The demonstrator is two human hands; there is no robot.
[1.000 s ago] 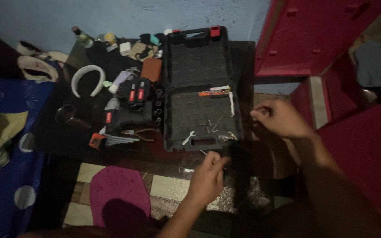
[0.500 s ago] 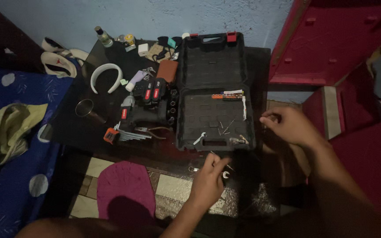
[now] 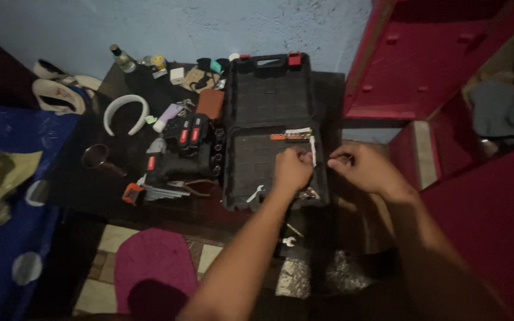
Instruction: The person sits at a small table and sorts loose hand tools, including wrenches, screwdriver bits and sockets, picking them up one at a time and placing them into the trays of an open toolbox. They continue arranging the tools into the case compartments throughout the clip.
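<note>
While hovering, left hand [image 3: 292, 169] curled over ribbed black plastic case [image 3: 269, 113], right hand [image 3: 361, 167] beside

We count two hands over one open black tool case [image 3: 267, 101]. Left of the case lie one cordless drill [image 3: 176, 161], one white headband [image 3: 125, 112], one metal cup [image 3: 94, 156] and one bottle [image 3: 121, 58].

The open tool case [image 3: 269, 101] lies on the desk [image 3: 114, 178], a cordless drill [image 3: 176, 163] just left of it, a headband [image 3: 125, 110] farther left, hex keys [image 3: 150, 191] before the drill
</note>
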